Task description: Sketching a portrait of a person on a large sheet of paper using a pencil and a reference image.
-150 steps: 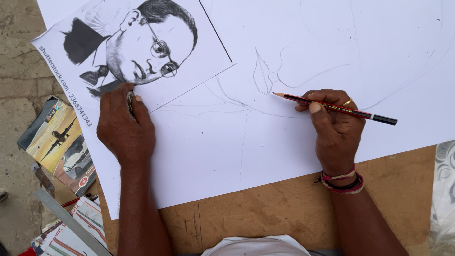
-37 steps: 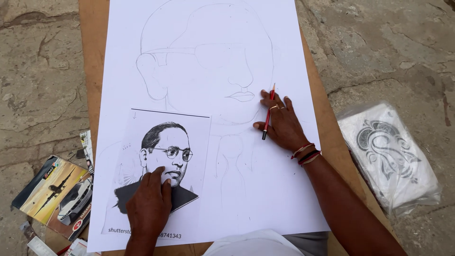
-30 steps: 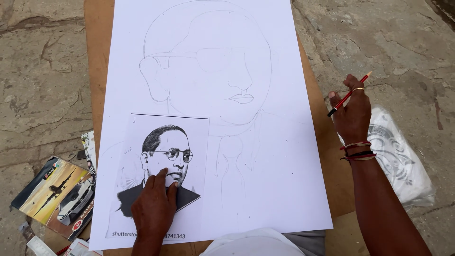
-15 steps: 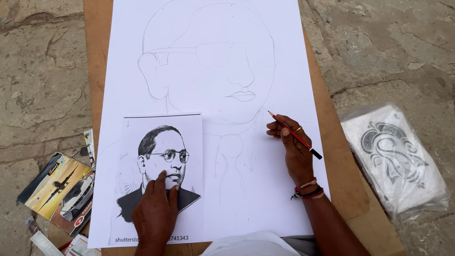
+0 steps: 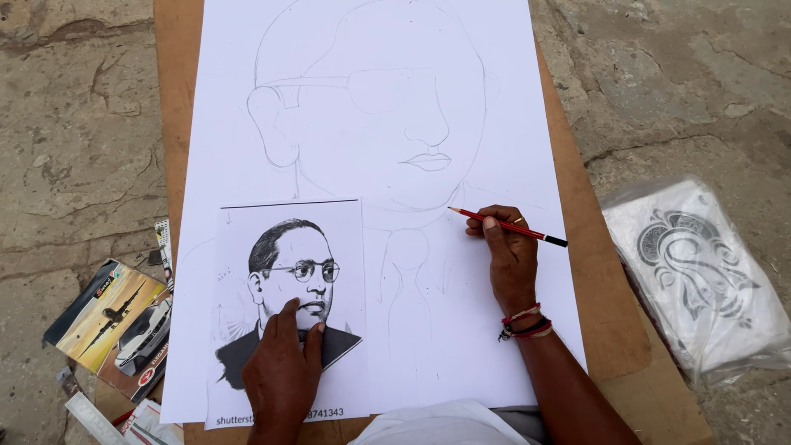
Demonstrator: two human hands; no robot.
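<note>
Right hand grips red pencil, tip on sheet mid-right; left hand, fingers flat, presses photo at lower-left corner.

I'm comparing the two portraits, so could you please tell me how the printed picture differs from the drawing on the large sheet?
The printed picture is small and fully shaded in dark tones; the drawing is far larger and only faint pencil outline. The left hand presses on the printed picture, while the right hand rests on the drawing's sheet holding a red pencil. Both show a head with glasses.
</note>
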